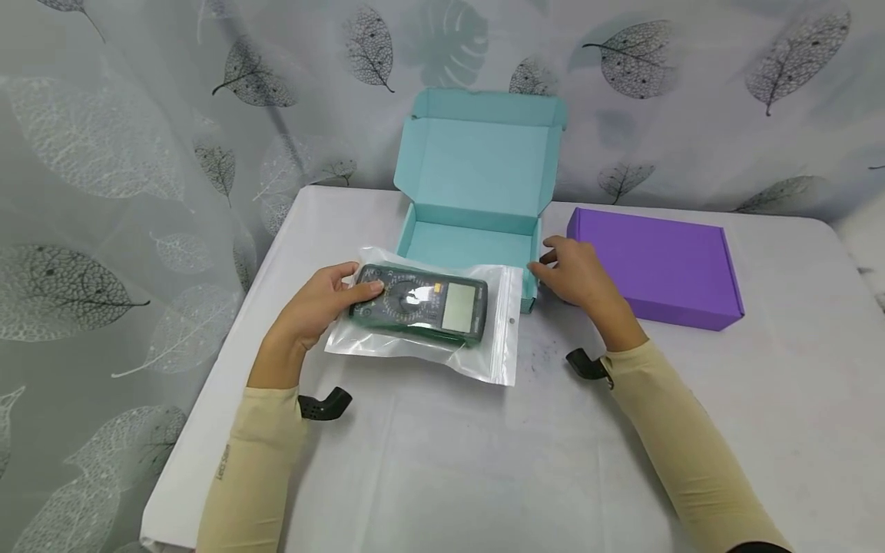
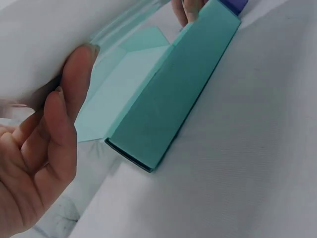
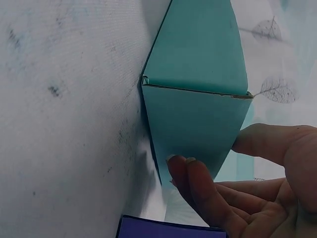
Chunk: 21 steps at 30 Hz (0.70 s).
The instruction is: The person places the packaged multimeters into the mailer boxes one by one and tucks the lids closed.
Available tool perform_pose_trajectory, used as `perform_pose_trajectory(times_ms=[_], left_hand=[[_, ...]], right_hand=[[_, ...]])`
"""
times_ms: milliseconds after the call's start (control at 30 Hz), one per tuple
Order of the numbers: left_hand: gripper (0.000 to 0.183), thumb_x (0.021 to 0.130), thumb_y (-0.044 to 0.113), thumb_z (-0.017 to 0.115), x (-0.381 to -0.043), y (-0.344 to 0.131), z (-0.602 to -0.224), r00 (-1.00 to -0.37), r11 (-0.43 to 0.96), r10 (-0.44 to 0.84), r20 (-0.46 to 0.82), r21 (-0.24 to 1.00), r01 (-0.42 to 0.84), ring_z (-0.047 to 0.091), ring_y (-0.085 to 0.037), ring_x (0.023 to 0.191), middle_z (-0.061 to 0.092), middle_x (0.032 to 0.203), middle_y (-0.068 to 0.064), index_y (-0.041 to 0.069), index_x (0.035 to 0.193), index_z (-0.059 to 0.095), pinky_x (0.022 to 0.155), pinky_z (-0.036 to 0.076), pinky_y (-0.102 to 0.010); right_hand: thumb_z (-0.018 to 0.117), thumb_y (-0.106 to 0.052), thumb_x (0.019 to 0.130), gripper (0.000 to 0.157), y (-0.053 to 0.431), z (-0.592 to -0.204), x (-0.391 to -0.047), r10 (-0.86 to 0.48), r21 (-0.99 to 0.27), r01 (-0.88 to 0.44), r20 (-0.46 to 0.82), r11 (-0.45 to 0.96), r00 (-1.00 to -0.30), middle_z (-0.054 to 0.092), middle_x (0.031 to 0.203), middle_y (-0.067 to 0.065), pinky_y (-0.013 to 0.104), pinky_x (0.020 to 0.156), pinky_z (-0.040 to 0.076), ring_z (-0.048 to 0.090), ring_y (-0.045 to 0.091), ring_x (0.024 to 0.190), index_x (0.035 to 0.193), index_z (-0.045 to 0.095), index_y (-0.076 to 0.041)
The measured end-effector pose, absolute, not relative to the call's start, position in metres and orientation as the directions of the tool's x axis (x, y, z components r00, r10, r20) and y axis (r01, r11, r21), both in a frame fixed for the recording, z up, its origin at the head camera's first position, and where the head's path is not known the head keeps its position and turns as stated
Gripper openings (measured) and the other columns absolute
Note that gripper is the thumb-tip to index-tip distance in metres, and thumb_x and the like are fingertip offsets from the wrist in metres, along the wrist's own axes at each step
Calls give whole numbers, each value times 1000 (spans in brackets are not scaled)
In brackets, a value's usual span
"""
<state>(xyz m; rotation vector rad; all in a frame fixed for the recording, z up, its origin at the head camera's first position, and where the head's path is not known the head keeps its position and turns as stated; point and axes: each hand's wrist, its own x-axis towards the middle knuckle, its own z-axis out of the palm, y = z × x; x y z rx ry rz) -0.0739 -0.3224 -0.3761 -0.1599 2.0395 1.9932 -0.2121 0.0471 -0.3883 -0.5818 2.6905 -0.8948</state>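
We see a digital multimeter [image 1: 415, 306] sealed in a clear zip bag [image 1: 507, 326], lifted over the table just in front of a teal cardboard box [image 1: 477, 244]. The meter lies face up with its long axis running nearly left to right, dipping slightly at the right. Its grey display [image 1: 459, 307] points right, towards the bag's zip strip, and the opposite end sits under the thumb. Our left hand [image 1: 314, 303] pinches the bag and the meter's left end, thumb on top and fingers beneath. Our right hand [image 1: 577, 273] has the box's right side wall between thumb and fingers, the thumb at the rim and the fingertips against the outer face; how firmly they press we cannot tell. From the head view, the bag overlaps the box's front edge, and we cannot tell whether they touch.

The box stands with its lid [image 1: 480, 165] raised at the back. Just to its right lies a closed purple box [image 1: 657, 265], turned slightly. Beneath everything we have a white tablecloth [image 1: 470, 461], creased and dotted with dark smudges near the right hand. A grey leaf-print curtain [image 1: 442, 115] hangs behind the table and down its left side.
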Motion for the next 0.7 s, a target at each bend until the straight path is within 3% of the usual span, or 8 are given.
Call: perform_pose_trajectory(times_ms=[333, 700], left_hand=[[50, 98, 30, 75, -108, -318, -364, -963, 128, -42, -265, 955, -268, 69, -15, 82, 69, 102, -5, -2, 132, 57, 74, 57, -27], [51, 99, 29, 74, -147, -310, -363, -953, 112, -88, -289, 948, -298, 69, -14, 89, 68, 109, -8, -3, 135, 57, 75, 57, -26]], right_hand=[[64, -20, 103, 54, 49, -387, -214, -439, -602, -293, -107, 743, -892, 68, 123, 30, 56, 94, 52, 64, 44, 115, 141, 50, 16], [64, -22, 102, 48, 52, -391, -215, -439, -610, -286, -115, 739, -891, 69, 118, 29, 52, 87, 56, 69, 40, 104, 132, 58, 15]])
